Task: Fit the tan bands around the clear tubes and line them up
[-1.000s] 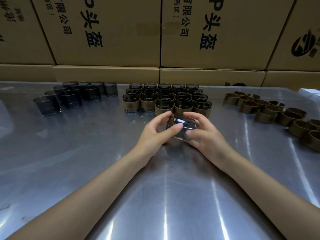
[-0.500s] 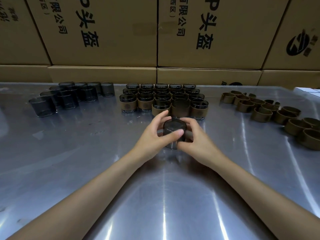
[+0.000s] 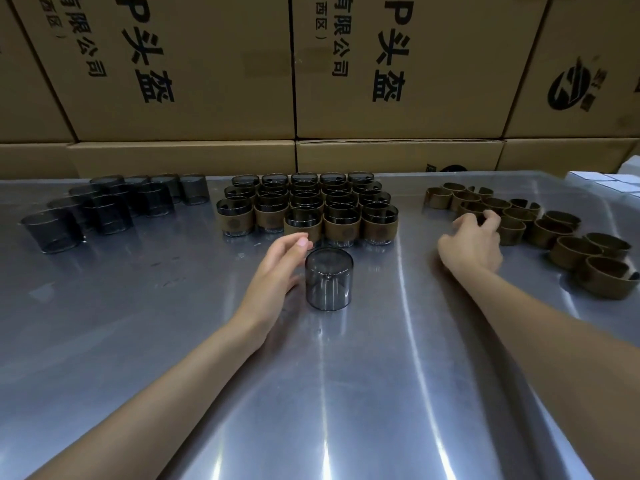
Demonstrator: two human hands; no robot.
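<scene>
Head view shows 1 bare clear tube (image 3: 329, 284) standing upright and alone on the steel table (image 3: 138, 341) at the centre of the frame; 0.5 s earlier both hands wrapped it, and now neither grips it. At the upper left, a cluster of unbanded tubes (image 3: 104, 206) sits where it did before. The left hand (image 3: 277, 268) has let go and lies just left of the lone tube, fingers relaxed and lightly spread, thumb tip near the tube's top rim; whether it touches the wall cannot be told. Behind the tube, at upper centre, the block of banded tubes (image 3: 308, 206) stands in rows as before, tan sleeves facing the camera. The right hand (image 3: 472, 242) has swung away to the right of the frame and now reaches into the loose tan bands (image 3: 568, 244), fingers curled at the near edge of the pile; whether it pinches a band cannot be told.

The table is brushed metal with bright streaks of reflected light. Stacked cardboard boxes (image 3: 207, 64) with black printing fill the whole background.
</scene>
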